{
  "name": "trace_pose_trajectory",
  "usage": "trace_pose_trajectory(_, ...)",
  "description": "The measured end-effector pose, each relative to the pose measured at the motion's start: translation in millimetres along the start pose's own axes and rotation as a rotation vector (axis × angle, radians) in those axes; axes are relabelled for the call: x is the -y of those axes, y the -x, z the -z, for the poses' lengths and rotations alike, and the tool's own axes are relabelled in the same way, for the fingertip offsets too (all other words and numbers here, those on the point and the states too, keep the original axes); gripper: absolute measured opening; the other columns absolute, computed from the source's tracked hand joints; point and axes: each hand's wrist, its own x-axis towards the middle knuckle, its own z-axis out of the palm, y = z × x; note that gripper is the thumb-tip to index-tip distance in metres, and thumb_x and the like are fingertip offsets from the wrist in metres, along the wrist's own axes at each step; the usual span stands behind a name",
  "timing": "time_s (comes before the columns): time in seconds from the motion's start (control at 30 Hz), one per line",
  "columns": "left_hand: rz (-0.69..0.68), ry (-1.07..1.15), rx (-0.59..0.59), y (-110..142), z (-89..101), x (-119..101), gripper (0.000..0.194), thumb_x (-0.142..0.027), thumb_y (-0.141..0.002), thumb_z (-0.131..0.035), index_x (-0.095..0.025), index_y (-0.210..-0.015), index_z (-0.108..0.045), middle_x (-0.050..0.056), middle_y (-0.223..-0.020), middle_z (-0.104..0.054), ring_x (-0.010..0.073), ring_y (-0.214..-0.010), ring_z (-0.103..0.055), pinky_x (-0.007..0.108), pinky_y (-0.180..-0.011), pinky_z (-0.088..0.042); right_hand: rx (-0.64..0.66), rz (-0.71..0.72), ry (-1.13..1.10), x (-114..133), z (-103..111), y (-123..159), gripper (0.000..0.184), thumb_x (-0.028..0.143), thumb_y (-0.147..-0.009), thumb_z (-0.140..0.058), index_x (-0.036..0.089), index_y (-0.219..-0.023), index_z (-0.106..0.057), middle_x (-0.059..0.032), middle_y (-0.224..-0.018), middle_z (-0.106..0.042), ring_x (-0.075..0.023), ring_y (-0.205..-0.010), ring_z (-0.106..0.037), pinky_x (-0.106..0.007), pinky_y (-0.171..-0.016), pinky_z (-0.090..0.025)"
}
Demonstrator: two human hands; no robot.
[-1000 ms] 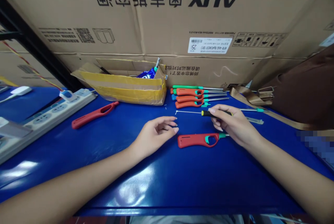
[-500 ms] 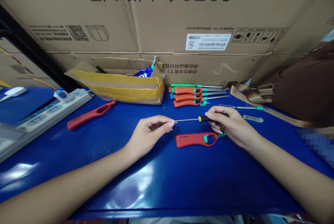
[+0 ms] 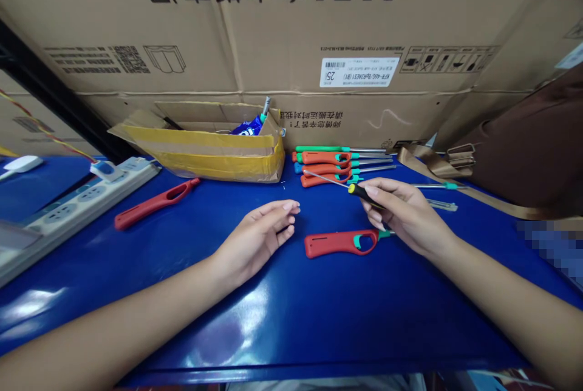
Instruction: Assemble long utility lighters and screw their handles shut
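My right hand point(image 3: 394, 206) grips a screwdriver point(image 3: 367, 195) by its black handle with a yellow collar. Its thin metal shaft points up and left, in front of several orange lighters point(image 3: 324, 169). To the left, my left hand point(image 3: 262, 230) is raised with thumb and index fingertips together and the other fingers curled. Whether anything small sits between those fingertips is hidden. Below the screwdriver lies a red lighter point(image 3: 334, 244) with a green trigger, its front end partly behind my right hand. A separate red lighter shell point(image 3: 155, 204) rests farther left.
An open carton with yellow tape point(image 3: 223, 157) stands at the back, a blue packet point(image 3: 248, 127) inside it. A power strip point(image 3: 75, 209) runs along the left. Clear plastic pieces point(image 3: 443, 204), a metal lighter tube point(image 3: 437, 186) and a brown bag point(image 3: 523, 148) are at the right.
My left fingertips have come off the screwdriver's tip, and the hand has turned. The screwdriver's shaft has swung upward, away from my left hand, still held in my right.
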Motion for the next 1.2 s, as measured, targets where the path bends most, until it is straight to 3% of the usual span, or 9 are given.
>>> trace_pose_trajectory(0.13,0.144,0.244,-0.084,0.0,-4.4,0.3,0.022,-0.009,-0.099,-0.057,-0.013,-0.090,-0.076,0.006,-0.094,-0.078,0.0113,-0.080,-0.074,0.022,-0.074,-0.063,0.006,0.189,0.309,-4.4,-4.3,6.3,0.020,0.039,-0.084,-0.074,0.019,-0.085,-0.076,0.0019,-0.060,-0.059,-0.0081,-0.044,-0.050,-0.024,-0.044,-0.039)
trace_pose_trajectory(0.3,0.150,0.316,-0.126,2.5,-7.4,-2.2,0.025,-0.009,-0.102,-0.052,-0.013,-0.090,-0.074,0.006,-0.092,-0.079,0.0125,-0.080,-0.076,0.024,-0.075,-0.065,0.027,0.328,0.519,-4.9,-12.1,10.9,0.015,0.032,-0.085,-0.070,0.018,-0.084,-0.077,-0.0016,-0.073,-0.067,-0.0077,-0.044,-0.051,-0.025,-0.045,-0.040)
trace_pose_trajectory(0.63,0.147,0.319,-0.145,2.3,-8.0,-3.4,0.024,-0.009,-0.102,-0.052,-0.012,-0.093,-0.073,0.006,-0.090,-0.079,0.0129,-0.080,-0.078,0.023,-0.073,-0.066,0.005,0.310,0.561,-8.6,-12.5,8.0,0.019,0.034,-0.086,-0.068,0.018,-0.085,-0.077,-0.0027,-0.076,-0.070,-0.0087,-0.046,-0.051,-0.026,-0.047,-0.040)
trace_pose_trajectory(0.8,0.145,0.326,-0.145,3.1,-9.1,-3.5,0.022,-0.009,-0.102,-0.053,-0.013,-0.094,-0.073,0.005,-0.088,-0.079,0.0119,-0.077,-0.077,0.023,-0.073,-0.065,0.003,0.327,0.570,-7.6,-13.5,8.8,0.019,0.034,-0.085,-0.068,0.018,-0.083,-0.077,-0.0039,-0.077,-0.071,-0.0130,-0.057,-0.059,-0.027,-0.054,-0.045)
trace_pose_trajectory(1.0,0.138,0.316,-0.130,2.8,-8.1,-3.0,0.022,-0.009,-0.102,-0.053,-0.013,-0.094,-0.073,0.006,-0.089,-0.079,0.0122,-0.078,-0.078,0.023,-0.075,-0.065,0.007,0.268,0.545,-8.9,-12.7,8.4,0.022,0.038,-0.086,-0.068,0.018,-0.083,-0.076,-0.0027,-0.076,-0.069,-0.0091,-0.047,-0.049,-0.027,-0.050,-0.042)
trace_pose_trajectory(1.2,0.135,0.304,-0.132,2.2,-7.8,-2.8,0.024,-0.007,-0.101,-0.052,-0.013,-0.092,-0.073,0.005,-0.089,-0.080,0.0120,-0.078,-0.077,0.023,-0.074,-0.065,-0.009,0.232,0.534,-9.7,-13.1,7.1,0.029,0.045,-0.085,-0.069,0.017,-0.081,-0.075,-0.0030,-0.073,-0.068,-0.0103,-0.048,-0.050,-0.028,-0.051,-0.043)
